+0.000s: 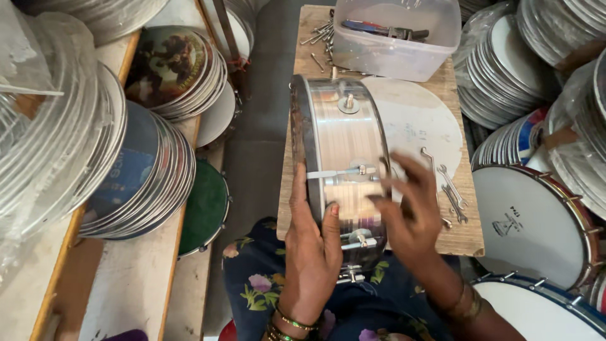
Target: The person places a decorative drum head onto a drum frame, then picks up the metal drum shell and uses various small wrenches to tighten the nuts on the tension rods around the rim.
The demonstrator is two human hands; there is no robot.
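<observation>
Gripping a shiny steel drum shell (341,145), left hand (312,252); right hand (410,211) open, blurred.

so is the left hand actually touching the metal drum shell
Touching. The head view shows the left hand gripping the drum shell's near rim, thumb pressed against its shiny side and the fingers wrapped over the edge.

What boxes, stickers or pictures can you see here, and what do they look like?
Clear plastic tub: top middle, on the wooden board, rectangular, holding tools.
Printed drumhead: upper left, top of a stack, round, dark picture.
Blue drumhead: left stack, round, pale lettering.
White drum: right, round, small dark logo.
Plastic wrapping: far left, clear, over stacked discs.
</observation>
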